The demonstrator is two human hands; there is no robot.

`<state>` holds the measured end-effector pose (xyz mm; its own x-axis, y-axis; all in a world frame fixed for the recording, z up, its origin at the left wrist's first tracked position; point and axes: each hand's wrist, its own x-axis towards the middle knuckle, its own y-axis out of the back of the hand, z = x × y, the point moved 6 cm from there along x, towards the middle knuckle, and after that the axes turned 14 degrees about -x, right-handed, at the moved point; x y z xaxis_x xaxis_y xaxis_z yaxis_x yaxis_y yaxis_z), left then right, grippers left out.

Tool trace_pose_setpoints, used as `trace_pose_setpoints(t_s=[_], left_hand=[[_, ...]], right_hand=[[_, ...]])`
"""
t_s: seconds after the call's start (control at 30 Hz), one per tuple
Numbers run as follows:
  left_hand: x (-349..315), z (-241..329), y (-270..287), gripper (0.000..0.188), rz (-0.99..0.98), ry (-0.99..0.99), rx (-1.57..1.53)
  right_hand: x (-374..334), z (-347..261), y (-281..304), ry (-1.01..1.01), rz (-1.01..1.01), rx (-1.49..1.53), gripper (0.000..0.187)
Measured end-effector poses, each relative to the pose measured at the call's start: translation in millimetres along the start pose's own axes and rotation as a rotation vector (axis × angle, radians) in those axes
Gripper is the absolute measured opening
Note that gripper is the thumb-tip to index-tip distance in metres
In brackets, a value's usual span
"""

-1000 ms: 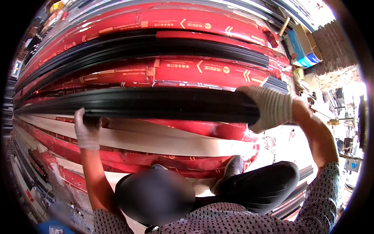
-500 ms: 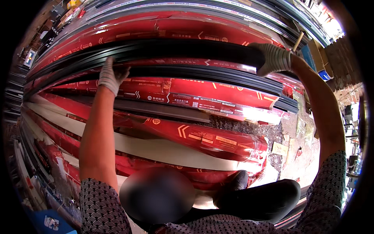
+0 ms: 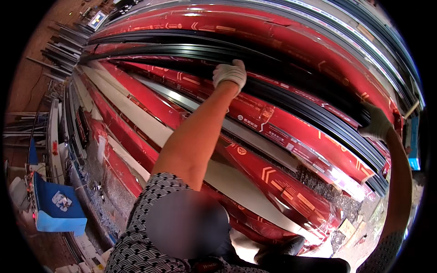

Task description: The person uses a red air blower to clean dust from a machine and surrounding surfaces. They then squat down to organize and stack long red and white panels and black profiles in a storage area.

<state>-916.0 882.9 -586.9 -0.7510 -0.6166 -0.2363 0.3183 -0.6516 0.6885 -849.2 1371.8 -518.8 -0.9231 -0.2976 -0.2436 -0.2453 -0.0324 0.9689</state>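
A long black profile (image 3: pixel 296 73), apparently metal, runs across the upper middle of the head view from far left to right. My right hand (image 3: pixel 377 122), in a pale knit glove, is closed around its right end. My left hand (image 3: pixel 230 75), gloved too, is closed at the profile's near edge about midway along; its fingers are partly hidden. Below the profile lies a stack of dark grooved profiles (image 3: pixel 300 107). A red-wrapped bundle (image 3: pixel 282 120) lies on the near side of that stack, and another red-wrapped bundle (image 3: pixel 255 22) lies beyond the black profile.
More red-wrapped bundles (image 3: pixel 273 177) and cream panels (image 3: pixel 232 182) fan out nearer to me. Loose bars (image 3: pixel 63 54) stick out at the far left. A blue box (image 3: pixel 59 202) stands lower left, a blue carton (image 3: pixel 413 143) at the right edge.
The view has swung left, so things appear farther right and tilted. My left hand has moved rightward along the black profile and its fingers are more curled. My right hand still holds the end.
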Motion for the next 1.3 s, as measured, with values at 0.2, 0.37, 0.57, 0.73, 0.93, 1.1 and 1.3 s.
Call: trace_pose_setpoints(t_s=[0.2, 0.37, 0.57, 0.73, 0.93, 1.1, 1.3], left_hand=[[0, 17, -7, 0.071, 0.058, 0.097, -0.013], [0, 11, 12, 0.071, 0.078, 0.148, -0.006], [-1, 20, 7, 0.074, 0.054, 0.11, -0.013], [10, 11, 2, 0.079, 0.047, 0.067, -0.037], [9, 15, 0, 0.071, 0.113, 0.101, 0.018], [15, 10, -1, 0.08, 0.086, 0.071, 0.003], [26, 14, -7, 0.077, 0.091, 0.039, -0.013]], right_hand=[[-1, 16, -24, -0.003, 0.414, -0.191, 0.091], [1, -85, -29, 0.051, 0.558, -0.3, 0.108], [7, -95, -20, -0.07, 0.526, -0.372, 0.111], [3, -95, -7, 0.009, 0.573, -0.347, 0.109], [-3, -99, -31, -0.071, 0.522, -0.368, 0.113], [5, -145, -38, 0.03, 0.424, -0.517, 0.112], [23, -128, -45, 0.087, 0.488, -0.598, 0.099]])
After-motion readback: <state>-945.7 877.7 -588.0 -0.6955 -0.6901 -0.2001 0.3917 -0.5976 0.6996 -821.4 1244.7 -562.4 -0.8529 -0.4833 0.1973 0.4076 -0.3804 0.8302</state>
